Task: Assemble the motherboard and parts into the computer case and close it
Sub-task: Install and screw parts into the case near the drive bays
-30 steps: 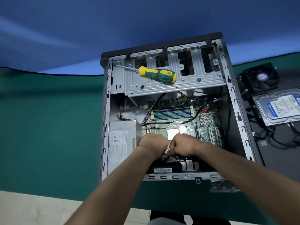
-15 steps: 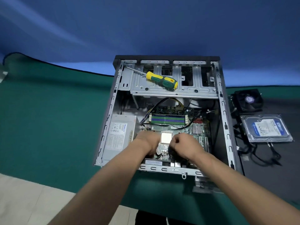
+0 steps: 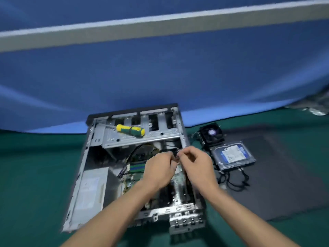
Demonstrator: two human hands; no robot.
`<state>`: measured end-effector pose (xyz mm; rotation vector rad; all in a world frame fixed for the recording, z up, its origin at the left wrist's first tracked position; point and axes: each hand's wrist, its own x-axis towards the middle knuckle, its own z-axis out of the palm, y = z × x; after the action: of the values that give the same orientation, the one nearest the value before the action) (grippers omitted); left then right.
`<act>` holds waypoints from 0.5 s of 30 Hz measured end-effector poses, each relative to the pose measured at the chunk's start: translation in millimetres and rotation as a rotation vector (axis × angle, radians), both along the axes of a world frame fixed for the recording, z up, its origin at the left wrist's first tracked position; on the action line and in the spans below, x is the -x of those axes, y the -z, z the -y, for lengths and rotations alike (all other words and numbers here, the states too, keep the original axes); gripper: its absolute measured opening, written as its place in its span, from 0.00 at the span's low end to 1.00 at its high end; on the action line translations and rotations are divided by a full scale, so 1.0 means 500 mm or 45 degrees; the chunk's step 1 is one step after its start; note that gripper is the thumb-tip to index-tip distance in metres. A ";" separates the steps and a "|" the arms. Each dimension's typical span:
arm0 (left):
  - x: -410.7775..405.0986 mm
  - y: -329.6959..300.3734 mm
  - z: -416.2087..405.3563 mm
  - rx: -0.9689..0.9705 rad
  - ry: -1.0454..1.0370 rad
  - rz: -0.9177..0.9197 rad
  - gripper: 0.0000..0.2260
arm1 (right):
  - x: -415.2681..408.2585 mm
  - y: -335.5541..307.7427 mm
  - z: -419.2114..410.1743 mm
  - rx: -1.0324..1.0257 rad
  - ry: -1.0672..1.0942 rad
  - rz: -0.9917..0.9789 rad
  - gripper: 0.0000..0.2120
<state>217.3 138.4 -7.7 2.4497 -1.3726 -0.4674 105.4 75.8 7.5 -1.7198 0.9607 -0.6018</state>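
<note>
Both forearms bare, no sleeves; left hand point(image 3: 160, 168) and right hand point(image 3: 197, 164) ungloved

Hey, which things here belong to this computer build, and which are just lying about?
Job:
open grey metal computer case
green motherboard
yellow-and-green screwdriver
black square cooler fan
blue-labelled hard drive
left hand, right hand

Lying about:
dark grey mat
green table cover

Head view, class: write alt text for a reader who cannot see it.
Two bare hands, left hand and right hand, pinch something small and blurred over an open computer case. A screwdriver lies on its drive cage; a hard drive and fan sit right.
</note>
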 end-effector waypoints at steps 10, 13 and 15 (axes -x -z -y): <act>0.074 0.027 0.185 0.201 0.203 0.194 0.08 | 0.139 0.034 0.227 0.417 -0.183 -0.887 0.08; 0.078 0.034 0.190 0.133 0.198 0.276 0.08 | 0.141 0.058 0.272 0.488 -0.407 -1.132 0.14; 0.076 0.038 0.192 0.104 0.180 0.299 0.09 | 0.134 0.085 0.295 0.608 -0.557 -1.250 0.15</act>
<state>179.2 42.4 -26.8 2.4122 -1.6305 -0.1531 38.2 -71.5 -34.9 -2.6387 1.0645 0.4036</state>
